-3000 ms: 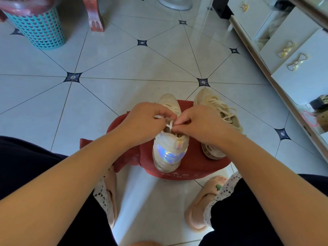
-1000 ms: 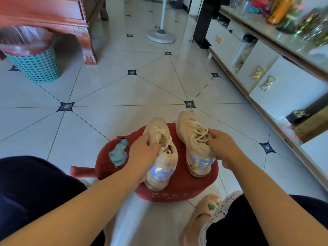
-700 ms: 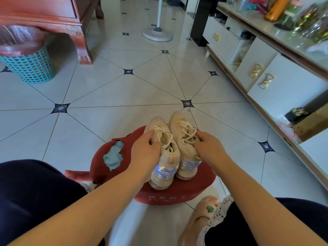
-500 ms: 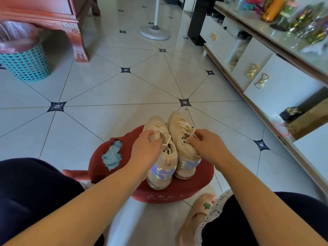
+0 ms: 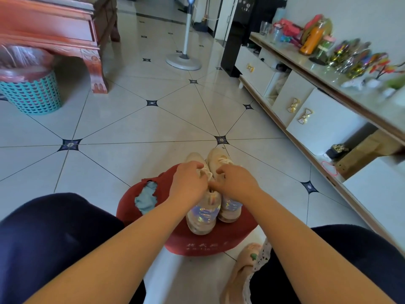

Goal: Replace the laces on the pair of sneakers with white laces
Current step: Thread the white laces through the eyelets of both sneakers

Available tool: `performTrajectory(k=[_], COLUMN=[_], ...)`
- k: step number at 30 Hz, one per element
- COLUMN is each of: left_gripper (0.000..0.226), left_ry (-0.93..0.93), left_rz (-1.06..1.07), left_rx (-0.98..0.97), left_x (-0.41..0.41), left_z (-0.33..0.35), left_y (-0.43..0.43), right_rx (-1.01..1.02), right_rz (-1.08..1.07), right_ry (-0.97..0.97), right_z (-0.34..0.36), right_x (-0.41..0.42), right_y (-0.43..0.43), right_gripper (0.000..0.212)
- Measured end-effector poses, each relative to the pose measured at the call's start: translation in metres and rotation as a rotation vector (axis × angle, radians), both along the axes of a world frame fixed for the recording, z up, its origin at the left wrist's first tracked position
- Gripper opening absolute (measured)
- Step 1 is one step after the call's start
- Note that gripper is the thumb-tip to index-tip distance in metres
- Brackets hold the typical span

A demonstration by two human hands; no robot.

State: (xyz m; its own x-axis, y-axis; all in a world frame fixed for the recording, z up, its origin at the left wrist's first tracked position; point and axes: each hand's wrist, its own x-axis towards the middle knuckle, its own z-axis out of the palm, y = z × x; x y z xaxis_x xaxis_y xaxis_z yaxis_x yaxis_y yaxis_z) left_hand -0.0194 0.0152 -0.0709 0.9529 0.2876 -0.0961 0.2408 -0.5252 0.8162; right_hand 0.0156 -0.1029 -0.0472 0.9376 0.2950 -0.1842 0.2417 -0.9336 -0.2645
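Open tile floor [image 5: 166,128] ahead of both hands and out past left hand [image 5: 188,183]. Beyond right hand [image 5: 237,184], floor, then white drawer cabinet [image 5: 324,126]. Left sneaker [image 5: 202,216] and right sneaker [image 5: 229,208] touch side to side under the hands. Thighs [image 5: 54,238] flank the forearms. Teal basket [image 5: 30,93] and fan base [image 5: 183,62] well apart.

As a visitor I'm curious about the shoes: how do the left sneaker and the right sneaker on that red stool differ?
The left sneaker sits nearer the person; the right sneaker is set further back. More of the left sneaker's shiny heel shows than of the right sneaker's. The left hand grips the left sneaker, the right hand the right. Both are cream, pale-laced, side by side on the red stool, toes pointing away.
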Motion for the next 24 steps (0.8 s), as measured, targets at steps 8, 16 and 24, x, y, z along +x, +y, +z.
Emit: performTrajectory(k=[8, 16, 24], left_gripper=[0.023, 0.019, 0.027], left_ry=[0.084, 0.203, 0.260], left_rz=[-0.179, -0.378, -0.495], left_rx=[0.201, 0.470, 0.461], left_x=[0.006, 0.052, 0.078], left_z=[0.007, 0.046, 0.025], left_y=[0.024, 0.050, 0.033], right_rx=[-0.097, 0.044, 0.109], right_rz=[0.058, 0.077, 0.081], right_ry=[-0.079, -0.095, -0.082], right_z=[-0.007, -0.018, -0.017], right_x=[0.015, 0.017, 0.027], right_y=[0.001, -0.016, -0.015], right_gripper=[0.014, 0.015, 0.023])
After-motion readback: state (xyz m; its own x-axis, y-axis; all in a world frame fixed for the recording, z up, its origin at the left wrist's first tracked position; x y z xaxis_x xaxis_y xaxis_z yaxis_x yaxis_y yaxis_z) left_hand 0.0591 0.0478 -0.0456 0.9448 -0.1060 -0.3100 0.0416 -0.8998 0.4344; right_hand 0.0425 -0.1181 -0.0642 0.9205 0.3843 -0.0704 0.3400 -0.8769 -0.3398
